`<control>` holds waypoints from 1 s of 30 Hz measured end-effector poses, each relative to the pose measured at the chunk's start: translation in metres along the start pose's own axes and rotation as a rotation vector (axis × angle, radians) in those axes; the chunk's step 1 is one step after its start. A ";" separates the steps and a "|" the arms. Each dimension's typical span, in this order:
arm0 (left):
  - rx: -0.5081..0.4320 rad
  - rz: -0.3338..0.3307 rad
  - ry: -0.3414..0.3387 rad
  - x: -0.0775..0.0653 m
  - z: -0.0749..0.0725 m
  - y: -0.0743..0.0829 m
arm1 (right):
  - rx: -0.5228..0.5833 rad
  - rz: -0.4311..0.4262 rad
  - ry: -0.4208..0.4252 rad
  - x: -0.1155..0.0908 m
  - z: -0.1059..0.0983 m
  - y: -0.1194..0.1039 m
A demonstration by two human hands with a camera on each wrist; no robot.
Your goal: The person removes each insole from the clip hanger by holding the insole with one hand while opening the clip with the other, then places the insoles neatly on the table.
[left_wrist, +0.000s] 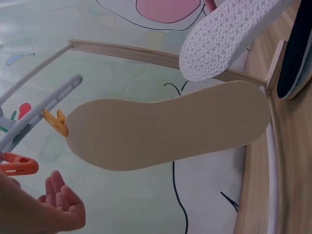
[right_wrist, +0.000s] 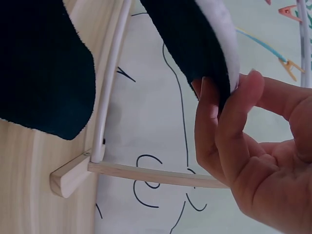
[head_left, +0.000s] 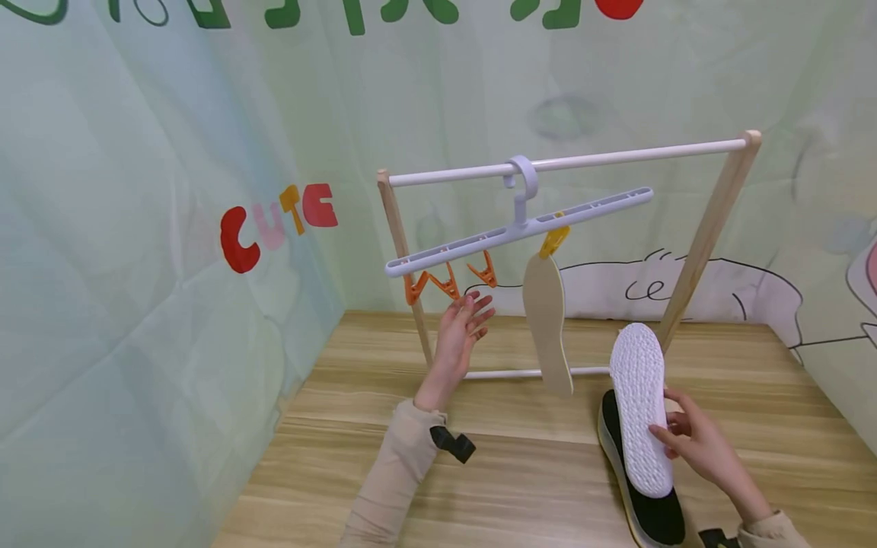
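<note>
My right hand [head_left: 699, 441] pinches the edge of a white textured insole [head_left: 640, 411], which is dark on its other side in the right wrist view. Beneath that insole lies another black insole or shoe-like piece [head_left: 664, 521] with a pale rim, partly covered. My left hand [head_left: 462, 335] is raised with its fingers spread, just below the orange clips [head_left: 445, 285], holding nothing. A beige insole [head_left: 544, 320] hangs from a yellow clip [head_left: 555, 240] on the lavender hanger [head_left: 473, 244]. The hanger tilts, its left end lower.
A rack with wooden posts [head_left: 706, 243] and a white top bar [head_left: 637, 158] carries the hanger. Its lower white bar [head_left: 503, 374] runs close to the wooden tabletop [head_left: 329, 457]. A printed cloth [head_left: 171, 304] stands behind and at the sides.
</note>
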State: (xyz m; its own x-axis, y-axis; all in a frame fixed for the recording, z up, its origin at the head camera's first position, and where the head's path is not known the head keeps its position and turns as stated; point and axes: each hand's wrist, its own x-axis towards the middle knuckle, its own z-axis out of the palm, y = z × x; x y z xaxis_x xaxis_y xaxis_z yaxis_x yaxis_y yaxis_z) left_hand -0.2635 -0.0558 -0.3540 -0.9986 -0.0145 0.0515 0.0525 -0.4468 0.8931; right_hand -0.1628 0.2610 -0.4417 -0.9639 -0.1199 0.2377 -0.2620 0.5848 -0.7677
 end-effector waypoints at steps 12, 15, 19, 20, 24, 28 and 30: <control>0.142 -0.041 -0.062 -0.004 -0.001 -0.003 | 0.003 -0.050 -0.126 -0.004 0.001 0.015; 0.177 -0.059 -0.085 -0.005 0.000 -0.004 | 0.004 -0.047 -0.193 -0.006 0.000 0.020; 0.212 -0.069 -0.105 -0.005 0.001 -0.005 | 0.021 -0.062 -0.269 -0.009 0.000 0.025; 0.217 -0.069 -0.106 -0.006 0.001 -0.005 | 0.035 -0.069 -0.281 -0.010 0.000 0.025; 0.222 -0.065 -0.113 -0.006 0.003 -0.006 | 0.101 -0.102 -0.320 -0.013 -0.001 0.029; 0.220 -0.060 -0.117 -0.006 0.005 -0.006 | 0.123 -0.107 -0.349 -0.014 -0.001 0.031; 0.221 -0.058 -0.116 -0.006 0.006 -0.006 | 0.120 -0.090 -0.362 -0.015 -0.002 0.032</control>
State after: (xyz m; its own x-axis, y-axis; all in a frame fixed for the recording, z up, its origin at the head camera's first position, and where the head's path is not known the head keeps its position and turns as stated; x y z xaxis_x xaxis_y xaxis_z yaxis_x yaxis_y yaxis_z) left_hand -0.2575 -0.0475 -0.3567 -0.9928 0.1142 0.0369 0.0088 -0.2368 0.9715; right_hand -0.1564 0.2825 -0.4686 -0.8855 -0.4542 0.0985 -0.3293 0.4637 -0.8225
